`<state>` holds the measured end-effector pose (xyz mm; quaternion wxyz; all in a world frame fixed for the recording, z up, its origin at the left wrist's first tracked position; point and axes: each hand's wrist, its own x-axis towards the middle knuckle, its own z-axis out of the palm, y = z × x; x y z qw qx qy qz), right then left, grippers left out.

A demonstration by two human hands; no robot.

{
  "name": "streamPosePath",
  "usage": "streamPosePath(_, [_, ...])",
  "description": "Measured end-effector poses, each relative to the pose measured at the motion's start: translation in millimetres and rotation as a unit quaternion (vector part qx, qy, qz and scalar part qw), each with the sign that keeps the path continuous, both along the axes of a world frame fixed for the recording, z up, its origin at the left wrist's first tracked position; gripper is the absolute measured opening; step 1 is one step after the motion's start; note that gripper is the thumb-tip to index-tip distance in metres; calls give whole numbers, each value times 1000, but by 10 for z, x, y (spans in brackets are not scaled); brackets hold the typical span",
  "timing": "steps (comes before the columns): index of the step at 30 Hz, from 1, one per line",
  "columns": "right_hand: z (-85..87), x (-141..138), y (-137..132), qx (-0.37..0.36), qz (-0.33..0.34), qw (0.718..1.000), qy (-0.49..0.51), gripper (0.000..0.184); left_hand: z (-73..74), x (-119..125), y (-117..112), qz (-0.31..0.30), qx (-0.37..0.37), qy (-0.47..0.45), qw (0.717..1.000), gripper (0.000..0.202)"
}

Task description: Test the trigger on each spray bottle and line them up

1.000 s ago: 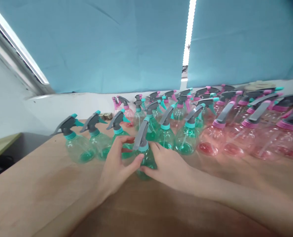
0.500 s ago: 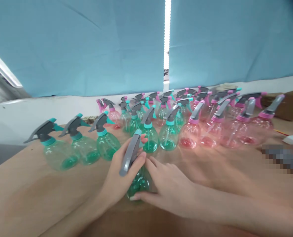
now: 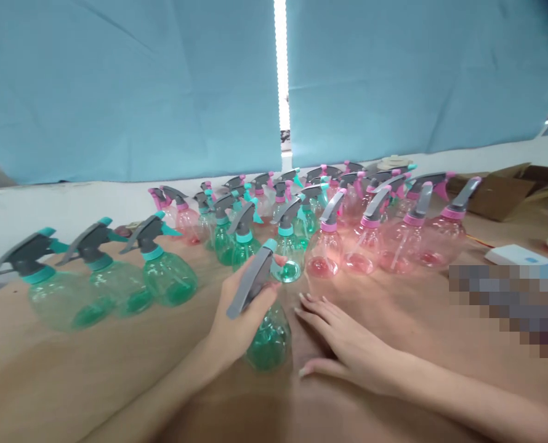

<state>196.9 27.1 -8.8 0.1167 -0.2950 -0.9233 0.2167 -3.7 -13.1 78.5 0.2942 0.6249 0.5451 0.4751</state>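
My left hand [image 3: 241, 314] is closed around the neck of a green spray bottle [image 3: 270, 344] with a grey and teal trigger head. The bottle is upright at the near middle of the table, and its collar is hidden by my fingers. To its right, my right hand [image 3: 343, 344] is open just over the table, fingers stretched forward and thumb apart, not touching the bottle. Beyond my hands stand more green spray bottles [image 3: 169, 277] on the left and pink spray bottles [image 3: 322, 255] on the right.
Rows of mixed green and pink bottles fill the back of the wooden table [image 3: 163, 369]. An open cardboard box [image 3: 500, 194] sits at the back right, with a white box [image 3: 516, 254] nearer. A blue curtain [image 3: 130, 92] hangs behind; a blurred patch covers the right edge.
My right hand has come off the green spray bottle and moved right, its fingers spreading. The left hand still grips the bottle. The view has turned somewhat to the right.
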Motion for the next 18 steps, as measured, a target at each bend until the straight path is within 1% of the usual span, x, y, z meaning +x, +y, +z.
streamPosePath(4, [-80,167,156,-19,-3,1000,23,85,-1,195,70,-32,2,-6,999,22])
streamPosePath(7, [-126,234,248,-31,-1,999,38,81,-17,285,111,-40,10,-5,999,23])
streamPosePath(10, [-137,260,286,-36,3,999,31,83,-27,311,136,-41,11,-2,999,25])
streamPosePath(13, [-108,263,283,-37,5,999,18,84,-18,297,141,-41,5,12,999,28])
streamPosePath(18, [-60,272,280,-35,8,999,21,82,1,275,138,-58,-9,14,998,27])
